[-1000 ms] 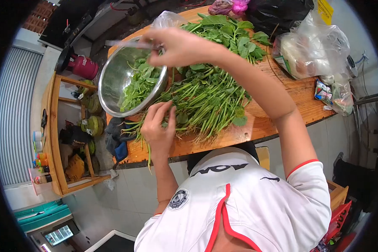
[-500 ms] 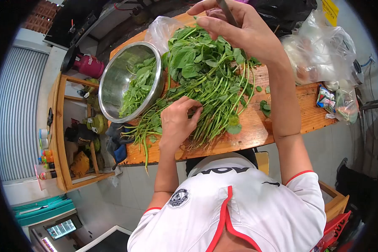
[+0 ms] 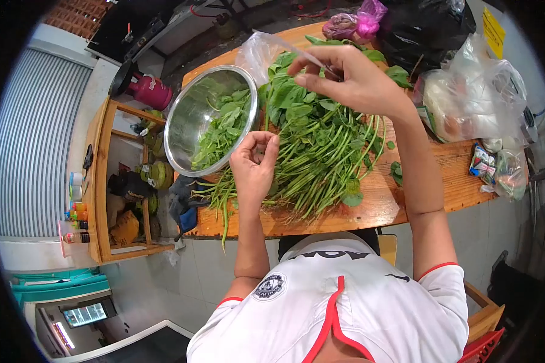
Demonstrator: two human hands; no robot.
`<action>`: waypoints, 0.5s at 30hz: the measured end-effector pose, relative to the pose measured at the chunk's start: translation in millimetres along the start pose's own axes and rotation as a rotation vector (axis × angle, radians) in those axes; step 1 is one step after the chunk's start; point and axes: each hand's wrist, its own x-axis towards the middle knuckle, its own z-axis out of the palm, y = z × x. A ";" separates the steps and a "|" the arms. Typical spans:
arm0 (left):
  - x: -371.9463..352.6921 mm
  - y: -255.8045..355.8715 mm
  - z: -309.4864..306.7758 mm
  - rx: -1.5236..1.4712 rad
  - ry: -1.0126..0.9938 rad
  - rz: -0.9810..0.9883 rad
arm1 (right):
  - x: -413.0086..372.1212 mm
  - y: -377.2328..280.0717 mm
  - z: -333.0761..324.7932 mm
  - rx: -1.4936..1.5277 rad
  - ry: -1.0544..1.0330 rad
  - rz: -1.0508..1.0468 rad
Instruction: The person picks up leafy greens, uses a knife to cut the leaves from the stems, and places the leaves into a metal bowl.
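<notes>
My right hand [image 3: 351, 81] is raised over the heap of leafy green vegetables [image 3: 321, 163], its fingers curled around a thin knife [image 3: 313, 58] whose blade points up and to the left. My left hand [image 3: 252, 166] is in a pinch just right of the metal bowl [image 3: 174, 148]. What its fingertips hold, if anything, does not show. Cut leaves [image 3: 221, 130] lie inside the tilted-looking bowl. Long stems of the heap spread toward me, with their leaves at the far side.
The wooden table [image 3: 381, 202] carries a clear plastic bag [image 3: 251, 57] behind the bowl. At right are white plastic bags [image 3: 466, 97] and small packets [image 3: 483, 163]. A pink bag [image 3: 369, 21] and a black bag [image 3: 427, 36] lie at the back. A wooden shelf [image 3: 100, 199] stands left.
My left hand has lifted off the stems and moved up beside the bowl. My right hand has come lower over the leaves, and the knife has turned to point left. The view has shifted slightly.
</notes>
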 end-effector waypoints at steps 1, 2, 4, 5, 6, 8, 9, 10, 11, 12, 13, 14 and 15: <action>0.9 -0.6 -1.5 -0.038 0.010 0.013 | 0.4 5.0 4.3 0.003 -0.023 0.009; 1.1 -2.7 -3.3 -0.076 0.017 0.025 | 1.5 6.7 7.0 0.005 -0.046 0.020; 0.4 -3.2 -5.4 -0.141 0.031 0.041 | 1.5 3.1 11.6 0.009 -0.096 0.071; 0.1 -2.8 -5.7 -0.168 0.037 0.046 | 1.2 3.7 15.6 0.025 -0.117 0.056; -0.4 -2.5 -6.3 -0.195 0.044 0.051 | 1.3 3.5 18.8 0.041 -0.137 0.041; -1.9 -2.3 -8.4 -0.244 0.024 0.021 | 2.7 1.4 23.3 0.060 -0.176 0.116; -2.7 -2.5 -9.5 -0.268 0.016 0.004 | 2.5 1.6 26.4 0.064 -0.185 0.121; -2.8 -4.1 -10.2 -0.301 0.009 -0.006 | 2.5 0.9 28.8 0.070 -0.195 0.126; -2.7 -7.1 -10.4 -0.334 0.003 -0.015 | 3.5 -2.4 29.0 0.045 -0.242 0.178; -2.5 -9.1 -10.7 -0.367 -0.004 -0.023 | 3.3 -2.2 32.7 0.028 -0.228 0.156; -3.0 -9.7 -10.9 -0.364 -0.008 -0.022 | 2.5 -0.4 38.1 0.011 -0.215 0.135; -3.8 -10.1 -10.9 -0.361 -0.012 -0.020 | 2.1 -0.4 42.1 -0.006 -0.201 0.113; -4.2 -10.5 -10.9 -0.358 -0.017 -0.019 | 2.6 -5.0 42.4 -0.084 -0.227 0.137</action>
